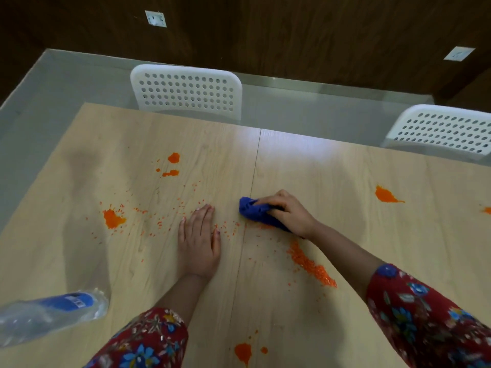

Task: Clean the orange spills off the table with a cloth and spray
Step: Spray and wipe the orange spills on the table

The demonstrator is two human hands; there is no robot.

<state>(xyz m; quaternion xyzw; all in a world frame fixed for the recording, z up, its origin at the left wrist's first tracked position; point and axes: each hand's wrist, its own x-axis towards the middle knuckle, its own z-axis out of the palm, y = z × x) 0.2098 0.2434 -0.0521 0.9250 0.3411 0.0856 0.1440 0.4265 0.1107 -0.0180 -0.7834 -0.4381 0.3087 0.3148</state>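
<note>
A light wooden table [332, 181] carries several orange spills: a blot at the left [113, 218], two small blots farther back [173, 157], a ridge of orange crumbs [310, 265] under my right forearm, a blot at the right [385, 195] and one at the near edge [243, 351]. My right hand [289, 212] grips a bunched blue cloth [255, 212] and presses it on the table near the centre seam. Flat on the table lies my left hand [199, 239], fingers straight, among scattered orange specks. A clear bottle with a blue label [50, 313] lies on its side at the near left.
Two white perforated chairs stand at the far side, one behind the middle [186, 91], one at the right [441, 130]. Beyond them is grey floor and a dark wood wall with a white socket [155, 18]. A tiny orange mark [487, 209] sits at the right edge.
</note>
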